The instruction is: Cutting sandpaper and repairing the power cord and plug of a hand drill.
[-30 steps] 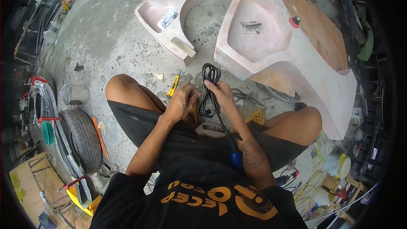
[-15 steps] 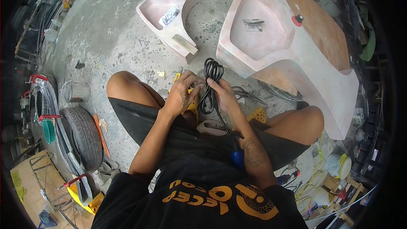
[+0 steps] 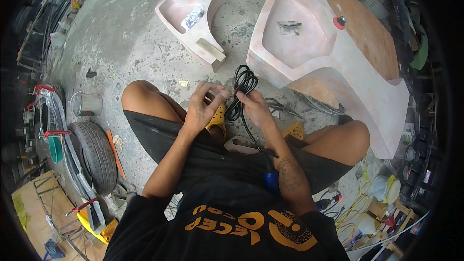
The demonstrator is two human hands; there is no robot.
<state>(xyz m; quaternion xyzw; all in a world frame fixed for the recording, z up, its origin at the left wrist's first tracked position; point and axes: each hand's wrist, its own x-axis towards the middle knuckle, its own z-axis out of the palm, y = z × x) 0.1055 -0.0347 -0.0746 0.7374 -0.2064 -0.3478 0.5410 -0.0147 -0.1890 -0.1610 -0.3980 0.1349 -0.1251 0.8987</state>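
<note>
Holding the cord [image 3: 248,85] before you, your right hand [image 3: 256,109] grips its coil; beside it your left hand's [image 3: 199,109] fingers have parted, though I cannot tell whether that grip holds anything; the lower loops now bunch higher, so the coil looks tighter.

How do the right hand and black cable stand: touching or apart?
Touching: the head view shows the right hand gripping the black cable, thumb against it.

Black cable [image 3: 246,81], held gathered in narrow loops, one strand running toward a blue piece [image 3: 271,181]
</note>
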